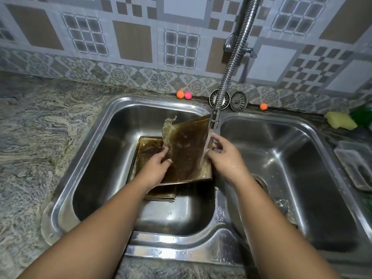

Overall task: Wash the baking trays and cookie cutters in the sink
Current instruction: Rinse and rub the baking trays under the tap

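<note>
Gripping tilted tray | left hand: left edge | right hand: right edge

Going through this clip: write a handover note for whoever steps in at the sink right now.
Left hand grips the tilted tray by its left edge; right hand pinches its right edge.
The tray is over the left basin under the running tap, water splashing off it.
Stacked trays lie beneath it in that basin.
Done: rinsing begun; the tray looks brown-stained.
Left: finish it, wash the stack. No cookie cutters in view.
</note>
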